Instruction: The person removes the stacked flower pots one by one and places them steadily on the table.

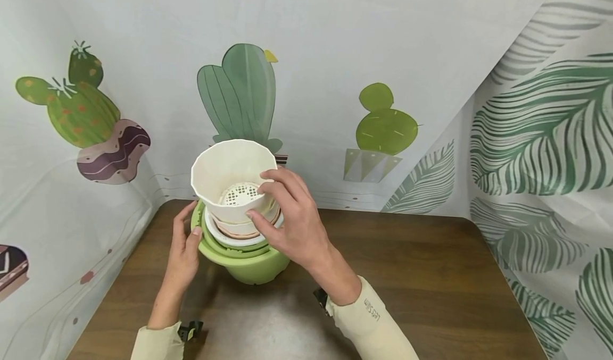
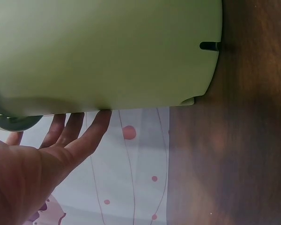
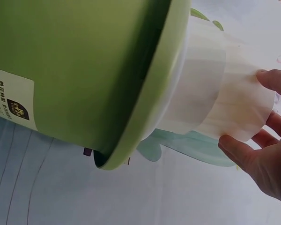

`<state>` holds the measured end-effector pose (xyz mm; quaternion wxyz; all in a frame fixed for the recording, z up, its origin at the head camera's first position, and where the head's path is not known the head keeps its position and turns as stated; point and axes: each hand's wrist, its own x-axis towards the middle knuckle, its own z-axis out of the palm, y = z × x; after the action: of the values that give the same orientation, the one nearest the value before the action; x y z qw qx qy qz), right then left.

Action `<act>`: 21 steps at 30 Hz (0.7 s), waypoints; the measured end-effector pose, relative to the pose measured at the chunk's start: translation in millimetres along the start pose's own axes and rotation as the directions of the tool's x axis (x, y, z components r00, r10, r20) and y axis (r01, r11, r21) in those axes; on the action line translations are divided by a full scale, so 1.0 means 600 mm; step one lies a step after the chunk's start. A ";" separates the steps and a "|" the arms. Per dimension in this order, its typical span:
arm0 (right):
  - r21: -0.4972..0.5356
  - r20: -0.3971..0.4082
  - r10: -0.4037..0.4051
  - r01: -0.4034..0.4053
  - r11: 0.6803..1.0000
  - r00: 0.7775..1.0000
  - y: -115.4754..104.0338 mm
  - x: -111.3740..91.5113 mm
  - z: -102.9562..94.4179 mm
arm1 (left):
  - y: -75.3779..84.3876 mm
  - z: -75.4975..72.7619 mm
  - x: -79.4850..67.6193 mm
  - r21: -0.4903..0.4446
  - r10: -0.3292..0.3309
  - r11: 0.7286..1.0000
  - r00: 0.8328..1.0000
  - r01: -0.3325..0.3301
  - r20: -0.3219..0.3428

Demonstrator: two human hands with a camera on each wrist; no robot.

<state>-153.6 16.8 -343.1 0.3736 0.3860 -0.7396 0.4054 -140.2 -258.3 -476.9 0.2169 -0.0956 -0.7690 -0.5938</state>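
You face a pale printed backdrop [image 1: 316, 25] behind a dark brown, wood-grained tabletop [image 1: 407, 275] with rounded far corners; on your left, a spotted green cactus [image 1: 83, 115] is printed in a purple-banded pot [image 1: 115, 152]; ahead of you is a tall blue-green cactus [image 1: 249, 94], and to its right a smaller lime cactus [image 1: 385, 130] above a triangle-patterned pot [image 1: 366, 166]; striped green leaves [image 1: 551, 126] fill your right side; a soft pale sheen [image 1: 268, 317] lies on the near wood.
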 end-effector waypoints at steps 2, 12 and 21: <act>0.003 -0.013 -0.009 0.009 1.000 1.000 -0.001 0.001 -0.001 | 0.000 0.000 0.000 -0.003 -0.003 1.000 1.000 0.003 -0.001; 0.018 -0.072 -0.042 0.043 0.999 0.997 -0.009 0.010 -0.010 | 0.001 0.001 0.000 0.002 -0.021 1.000 1.000 0.021 0.003; 0.010 -0.089 -0.044 0.045 0.999 0.995 -0.016 0.012 -0.018 | 0.002 0.001 0.000 -0.002 -0.021 1.000 1.000 0.021 0.005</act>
<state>-146.0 20.7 -329.7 0.4129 0.3863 -0.7109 0.4182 -139.7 -257.6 -476.0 0.2086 -0.0892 -0.7698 -0.5965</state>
